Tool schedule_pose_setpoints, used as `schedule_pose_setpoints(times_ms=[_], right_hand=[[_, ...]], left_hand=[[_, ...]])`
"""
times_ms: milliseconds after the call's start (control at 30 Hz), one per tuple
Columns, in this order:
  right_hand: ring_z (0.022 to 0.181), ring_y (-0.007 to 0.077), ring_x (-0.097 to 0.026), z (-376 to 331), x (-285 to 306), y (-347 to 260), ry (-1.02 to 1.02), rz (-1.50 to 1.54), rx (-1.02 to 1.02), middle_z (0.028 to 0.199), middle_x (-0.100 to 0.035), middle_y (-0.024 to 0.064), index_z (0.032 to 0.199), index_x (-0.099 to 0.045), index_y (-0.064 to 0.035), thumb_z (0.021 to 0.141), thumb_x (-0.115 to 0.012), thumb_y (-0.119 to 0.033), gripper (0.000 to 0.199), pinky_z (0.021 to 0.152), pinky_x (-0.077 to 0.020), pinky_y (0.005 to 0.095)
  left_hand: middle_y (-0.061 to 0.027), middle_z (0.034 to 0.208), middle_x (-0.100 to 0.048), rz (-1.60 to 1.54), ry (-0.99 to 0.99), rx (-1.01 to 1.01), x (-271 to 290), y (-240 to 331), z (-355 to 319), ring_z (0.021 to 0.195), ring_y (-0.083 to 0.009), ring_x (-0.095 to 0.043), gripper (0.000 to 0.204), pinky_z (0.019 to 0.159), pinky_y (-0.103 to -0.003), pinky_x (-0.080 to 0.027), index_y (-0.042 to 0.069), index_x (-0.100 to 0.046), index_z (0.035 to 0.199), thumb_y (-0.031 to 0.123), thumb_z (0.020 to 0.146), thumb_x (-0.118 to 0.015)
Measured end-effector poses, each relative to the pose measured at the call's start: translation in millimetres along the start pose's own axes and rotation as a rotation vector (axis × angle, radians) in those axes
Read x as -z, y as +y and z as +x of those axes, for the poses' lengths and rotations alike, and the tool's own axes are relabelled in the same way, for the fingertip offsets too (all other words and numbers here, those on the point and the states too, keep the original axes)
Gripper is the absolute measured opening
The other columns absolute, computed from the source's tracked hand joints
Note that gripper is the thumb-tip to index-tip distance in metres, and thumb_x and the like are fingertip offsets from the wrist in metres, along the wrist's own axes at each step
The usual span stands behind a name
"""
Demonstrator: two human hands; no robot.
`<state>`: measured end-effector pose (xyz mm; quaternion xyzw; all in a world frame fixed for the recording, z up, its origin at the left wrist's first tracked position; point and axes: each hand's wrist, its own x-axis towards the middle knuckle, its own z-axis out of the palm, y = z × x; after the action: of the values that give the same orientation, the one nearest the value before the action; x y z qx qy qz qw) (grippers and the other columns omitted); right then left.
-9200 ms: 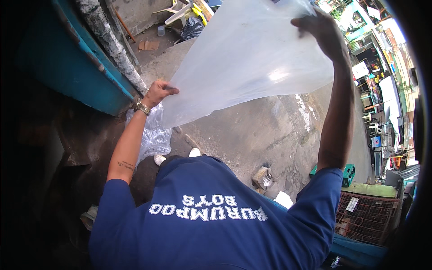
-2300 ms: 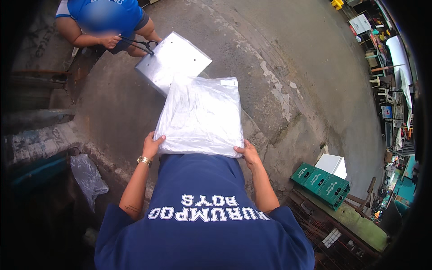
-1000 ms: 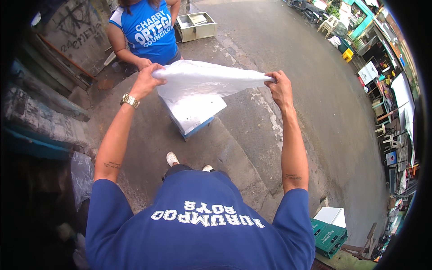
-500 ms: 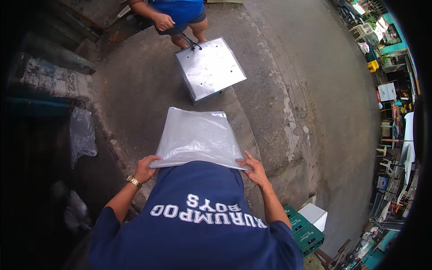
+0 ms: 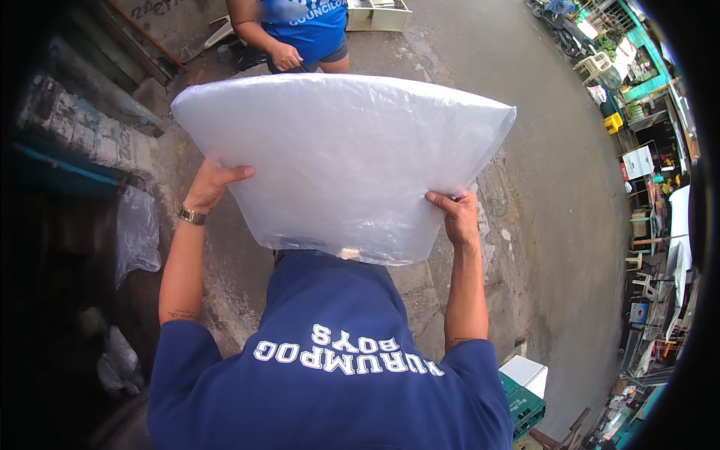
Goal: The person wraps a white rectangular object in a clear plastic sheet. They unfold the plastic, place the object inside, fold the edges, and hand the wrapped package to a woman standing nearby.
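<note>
Okay, concrete pavement (image 5: 559, 225) all over, worn and patchy, with a co-worker (image 5: 304, 31) in a blue top and dark shorts standing just ahead. Next in size, a plastic sheet (image 5: 345, 165): cloudy white, kinda see-through, lightly crinkled. Widest up top, with a bright rounded fold there, then narrower on the way down to an uneven bottom edge right by the navy shirt (image 5: 322, 390). Can't tell whether flat sheet or bag.

Pretty different from half a second ago: back then lying low and folded at the waist, looking way smaller; now lifted, spread much wider, and blocking the view of the shiny metal box top, in plain sight before.

Off to the left, some loose clear plastic (image 5: 137, 232), hanging limp. Lower right, a green crate (image 5: 524, 407) with a white box (image 5: 526, 375) just beside.

As for the sheet's position: up in the air, out in front of the body, between the left hand (image 5: 212, 181) and the right hand (image 5: 459, 216), with the top edge well beyond the thumbs. Gripped on the left with the thumb on the near face and fingers mostly hidden behind; held much the same way on the right, a touch lower down. Smallest bit: a metal-banded watch (image 5: 193, 216) on the left wrist.
</note>
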<state>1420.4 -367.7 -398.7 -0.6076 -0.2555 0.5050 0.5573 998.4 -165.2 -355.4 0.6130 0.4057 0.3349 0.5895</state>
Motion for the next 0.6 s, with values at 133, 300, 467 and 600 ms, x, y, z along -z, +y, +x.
schedule_pose_setpoints(times_ms=[133,300,467,600], right_hand=[[0.091,0.0177,-0.071,48.4,14.7,-3.5,0.023,0.096,0.143,0.105,-0.075,0.0092,0.119,-0.069,0.0010,0.087,-0.079,-0.002,0.033,0.085,-0.0573,0.0320],[0.102,0.0242,-0.070,86.6,31.1,-12.1,-0.069,0.130,0.093,0.113,-0.075,0.0117,0.127,-0.067,0.0006,0.083,-0.081,-0.002,0.046,0.096,-0.0554,0.0392],[0.120,0.0281,-0.063,94.3,45.1,-13.2,-0.080,-0.071,-0.087,0.120,-0.073,0.0130,0.125,-0.068,0.0036,0.078,-0.084,-0.003,0.051,0.106,-0.0475,0.0407],[0.111,0.0248,-0.067,80.4,60.2,-9.7,-0.002,-0.180,0.138,0.114,-0.075,0.0119,0.117,-0.072,0.0035,0.078,-0.085,-0.007,0.042,0.102,-0.0481,0.0390]], left_hand=[[-0.0120,0.127,-0.066,-0.374,-0.065,0.156,10.1,-14.7,61.1,0.115,-0.0231,-0.063,0.067,0.103,-0.039,-0.049,-0.002,-0.057,0.136,0.022,0.081,-0.086],[-0.0097,0.126,-0.069,-0.270,-0.291,0.402,-31.9,-63.5,92.2,0.111,-0.0212,-0.067,0.068,0.099,-0.038,-0.053,0.001,-0.056,0.138,0.019,0.081,-0.087],[-0.0087,0.115,-0.075,-0.143,-0.110,0.189,-53.1,-103.3,125.6,0.104,-0.0188,-0.070,0.047,0.096,-0.034,-0.053,-0.001,-0.070,0.123,0.007,0.080,-0.086],[-0.0063,0.114,-0.075,-0.049,-0.297,0.088,-28.0,-81.5,137.3,0.106,-0.0152,-0.067,0.046,0.099,-0.032,-0.049,-0.001,-0.072,0.119,0.012,0.079,-0.088]])
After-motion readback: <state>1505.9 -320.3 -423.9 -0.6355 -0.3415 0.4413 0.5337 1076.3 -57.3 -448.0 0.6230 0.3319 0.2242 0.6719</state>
